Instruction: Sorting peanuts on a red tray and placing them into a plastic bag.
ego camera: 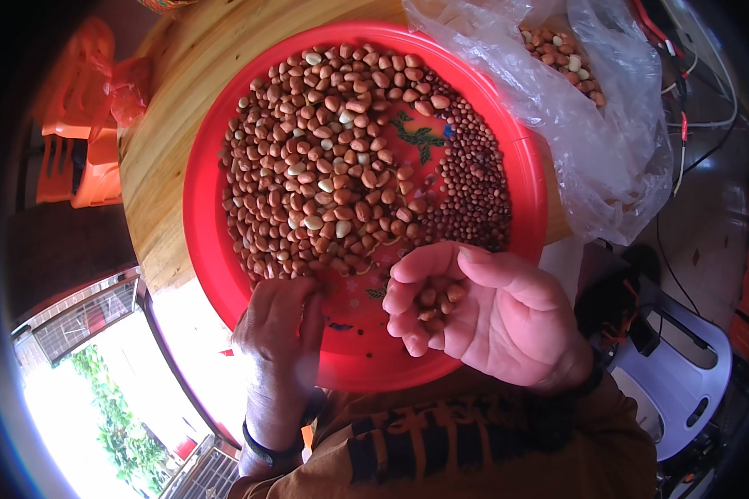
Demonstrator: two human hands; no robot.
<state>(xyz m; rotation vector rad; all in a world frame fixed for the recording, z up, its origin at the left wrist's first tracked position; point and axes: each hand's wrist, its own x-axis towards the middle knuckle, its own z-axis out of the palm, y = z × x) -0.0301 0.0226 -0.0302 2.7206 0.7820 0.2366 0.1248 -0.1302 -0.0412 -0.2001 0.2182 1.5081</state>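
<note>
A round red plastic tray (207, 187) with a printed floral pattern lies before me. Shelled peanuts (312, 162), mostly red-skinned with a few pale skinless ones, cover its left and middle. Much smaller reddish-brown round kernels (474, 181) lie along its right side. My right hand (493, 312) is turned palm up over the near right rim, its curled fingers cupping several peanuts (440, 304). At the near left edge of the peanut pile, my left hand (281, 324) is back up with bent fingers; its fingertips are hidden, so what they touch cannot be told.
The tray rests on a wooden table (162, 162). A clear plastic bag (574, 143) with more peanuts (562, 59) overlaps the tray's far right. Orange plastic chairs (93, 156) stand left, a pale plastic chair (686, 380) right. Cables (685, 125) hang at the far right.
</note>
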